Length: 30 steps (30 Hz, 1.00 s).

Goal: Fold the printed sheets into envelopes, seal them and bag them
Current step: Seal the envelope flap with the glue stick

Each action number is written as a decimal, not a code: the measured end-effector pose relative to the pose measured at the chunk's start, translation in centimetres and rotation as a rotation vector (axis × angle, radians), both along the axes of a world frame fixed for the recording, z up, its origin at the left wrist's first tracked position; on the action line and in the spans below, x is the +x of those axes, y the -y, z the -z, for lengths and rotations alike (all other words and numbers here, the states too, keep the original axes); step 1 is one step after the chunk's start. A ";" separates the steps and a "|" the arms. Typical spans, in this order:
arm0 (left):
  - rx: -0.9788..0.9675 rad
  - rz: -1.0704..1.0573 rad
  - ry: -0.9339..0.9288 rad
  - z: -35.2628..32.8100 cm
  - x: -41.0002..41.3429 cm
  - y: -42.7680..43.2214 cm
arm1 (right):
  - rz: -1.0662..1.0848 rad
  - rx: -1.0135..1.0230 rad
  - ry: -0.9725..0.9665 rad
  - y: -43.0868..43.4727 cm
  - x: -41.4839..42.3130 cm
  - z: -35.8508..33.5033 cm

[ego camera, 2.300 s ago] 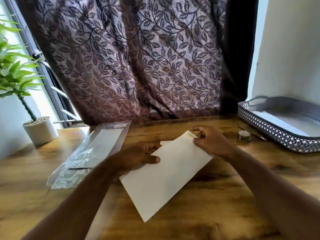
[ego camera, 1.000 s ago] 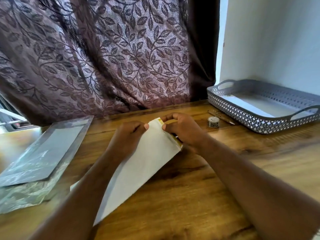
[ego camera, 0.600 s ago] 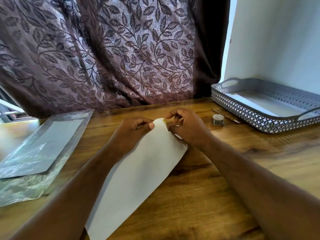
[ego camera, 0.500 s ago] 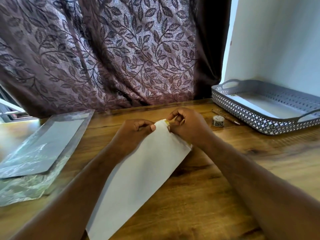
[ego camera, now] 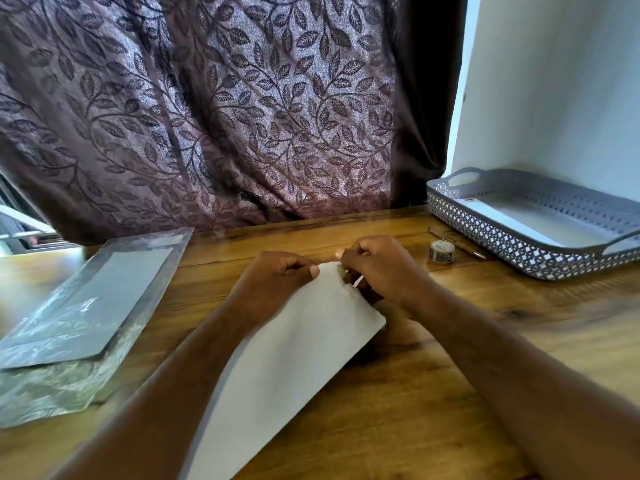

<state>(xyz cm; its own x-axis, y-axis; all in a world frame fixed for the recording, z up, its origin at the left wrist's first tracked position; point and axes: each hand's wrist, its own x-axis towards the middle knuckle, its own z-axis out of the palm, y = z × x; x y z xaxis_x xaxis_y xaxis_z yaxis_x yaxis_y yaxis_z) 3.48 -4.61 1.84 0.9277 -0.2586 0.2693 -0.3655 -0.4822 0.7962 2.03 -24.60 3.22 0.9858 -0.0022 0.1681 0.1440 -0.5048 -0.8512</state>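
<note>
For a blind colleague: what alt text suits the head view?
Two hands work at the far end of a white envelope on a wooden table: the left hand pinches its corner, the right hand pinches a thin white strip there. Clear plastic bags lie left; a grey perforated tray and small round container sit right.

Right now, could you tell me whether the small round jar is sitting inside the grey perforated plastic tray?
No, the small round jar stands on the wooden table, just outside the wall of the grey perforated plastic tray.
</note>
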 end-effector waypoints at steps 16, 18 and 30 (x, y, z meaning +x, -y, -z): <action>0.171 0.034 0.036 -0.4 -0.2 0.1 | -0.266 0.211 -0.608 1.6 -1.0 -1.4; 0.145 0.039 0.023 -0.5 -0.5 0.2 | -0.295 0.261 -0.639 1.5 -1.2 -1.4; 0.165 0.011 0.044 -0.6 -0.7 0.4 | -0.447 0.436 -0.762 0.9 -1.3 -0.6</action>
<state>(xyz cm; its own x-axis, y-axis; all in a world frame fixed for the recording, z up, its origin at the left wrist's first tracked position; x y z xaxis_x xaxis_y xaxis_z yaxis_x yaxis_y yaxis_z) 2.75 -5.02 2.40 0.9129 -0.3125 0.2626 -0.4041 -0.6012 0.6894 0.71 -25.50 3.86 0.7553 0.4862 -0.4395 -0.4193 -0.1569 -0.8942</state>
